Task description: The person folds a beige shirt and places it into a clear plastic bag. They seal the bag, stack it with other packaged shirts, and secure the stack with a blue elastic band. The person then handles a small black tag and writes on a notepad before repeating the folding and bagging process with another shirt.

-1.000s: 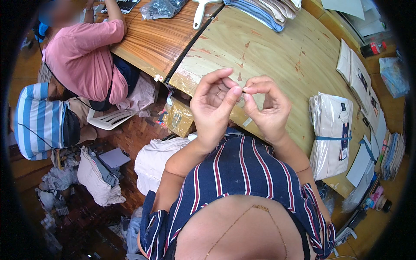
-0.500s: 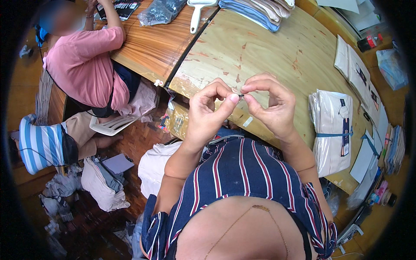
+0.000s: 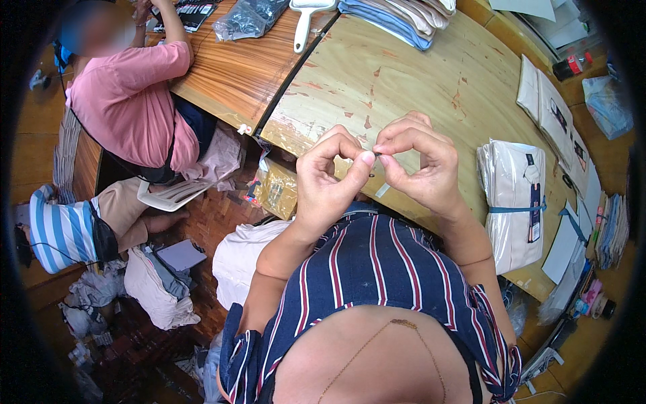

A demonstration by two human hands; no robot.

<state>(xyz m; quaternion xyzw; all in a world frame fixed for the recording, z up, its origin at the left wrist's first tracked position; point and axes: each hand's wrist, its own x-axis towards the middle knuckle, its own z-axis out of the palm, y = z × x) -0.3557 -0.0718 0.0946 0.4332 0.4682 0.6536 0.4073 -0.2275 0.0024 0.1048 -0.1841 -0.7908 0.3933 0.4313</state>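
Both hands are raised above the near edge of the worn wooden table, fingertips nearly meeting. My left hand pinches with thumb and forefinger. My right hand pinches the same way, facing it. Between the fingertips is a tiny dark piece, mostly hidden and too small to name. A dark bit shows just below the left thumb; I cannot tell whether it belongs to that piece.
Plastic-wrapped cream garments tied with a blue band lie to the right. Folded garments and a white lint roller are at the back. A co-worker in a pink shirt sits at the left; bundled clothes lie on the floor.
Both hands stay close together in a pinch; the fingers have shifted slightly around the tiny dark piece, and a dark bit now shows under the left thumb.
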